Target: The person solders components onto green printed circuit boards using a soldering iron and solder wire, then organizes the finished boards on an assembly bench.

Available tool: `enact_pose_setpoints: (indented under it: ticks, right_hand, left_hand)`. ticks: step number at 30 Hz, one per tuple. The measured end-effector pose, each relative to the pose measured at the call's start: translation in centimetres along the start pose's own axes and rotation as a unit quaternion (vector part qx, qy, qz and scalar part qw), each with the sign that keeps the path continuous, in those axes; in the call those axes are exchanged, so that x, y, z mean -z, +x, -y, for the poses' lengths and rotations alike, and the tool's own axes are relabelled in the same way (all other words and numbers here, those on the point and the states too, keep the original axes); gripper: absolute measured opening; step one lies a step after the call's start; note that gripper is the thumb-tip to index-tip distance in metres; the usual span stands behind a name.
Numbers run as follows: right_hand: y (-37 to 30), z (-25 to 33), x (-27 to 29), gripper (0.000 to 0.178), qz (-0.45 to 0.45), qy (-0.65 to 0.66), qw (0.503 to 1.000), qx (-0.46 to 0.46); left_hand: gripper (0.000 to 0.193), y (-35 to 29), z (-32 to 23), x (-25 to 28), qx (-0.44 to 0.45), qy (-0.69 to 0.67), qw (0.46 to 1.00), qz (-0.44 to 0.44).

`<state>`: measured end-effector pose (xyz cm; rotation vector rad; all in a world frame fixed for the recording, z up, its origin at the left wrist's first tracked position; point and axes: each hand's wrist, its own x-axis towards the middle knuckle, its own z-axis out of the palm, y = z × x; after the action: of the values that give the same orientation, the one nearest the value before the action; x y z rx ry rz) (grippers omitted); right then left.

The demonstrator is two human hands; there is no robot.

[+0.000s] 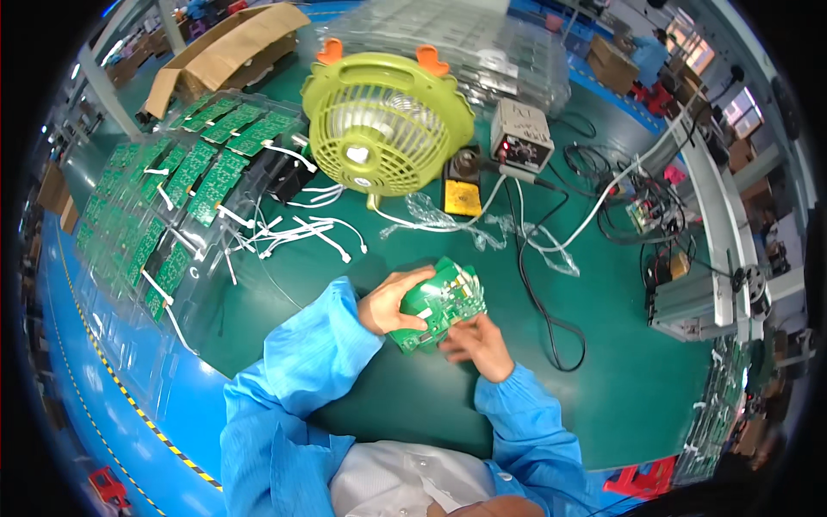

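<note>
Green circuit board [444,299], between my two hands over the green table [538,414].

My left hand [385,302] is clamped on its left side, thumb on the face; my right hand [482,347] touches the lower right edge, but I cannot tell whether its fingers pinch something. For good work, I think, the left grip should be firm but only near the edge, and the right fingers should press lightly, without bending the board. Farther away lie white cables [303,229], a green fan [379,129] stands behind, and other boards [217,185] are at left.
</note>
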<state>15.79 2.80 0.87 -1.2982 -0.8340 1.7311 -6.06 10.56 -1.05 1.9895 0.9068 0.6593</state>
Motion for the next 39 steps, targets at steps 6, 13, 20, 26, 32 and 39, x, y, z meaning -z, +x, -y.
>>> enact_pose_setpoints:
  ticks: [6, 13, 20, 26, 32, 39]
  right_hand:
    - [-0.6, 4.8, 1.9, 0.020, -0.037, -0.262, 0.964, 0.021]
    - [6.7, 5.4, -1.7, 0.031, 0.013, -0.415, 0.784, 0.462]
    - [3.2, 5.0, 0.8, 0.047, 0.014, -0.680, 0.679, 0.277]
    - [-4.3, 2.1, 0.4, 0.048, -0.119, -0.659, 0.719, 0.187]
    - [-6.0, 0.5, -0.2, 0.035, -0.096, -0.281, 0.954, 0.029]
    - [-5.7, -1.3, -1.5, 0.020, -0.066, -0.232, 0.969, 0.045]
  left_hand:
    - [0.084, 0.3, 2.7, -0.3, -0.092, 0.102, 0.990, -0.001]
    - [0.063, -3.8, -3.6, -5.5, -0.121, 0.272, 0.936, -0.188]
    - [0.049, -6.7, -0.2, -4.0, -0.129, 0.405, 0.886, -0.187]
    - [0.046, -4.8, -0.1, -2.3, -0.017, 0.383, 0.913, -0.136]
    - [0.044, -4.5, -0.9, -5.5, -0.074, 0.204, 0.964, -0.151]
    - [0.048, -6.5, -3.4, -4.3, -0.013, 0.216, 0.956, -0.199]
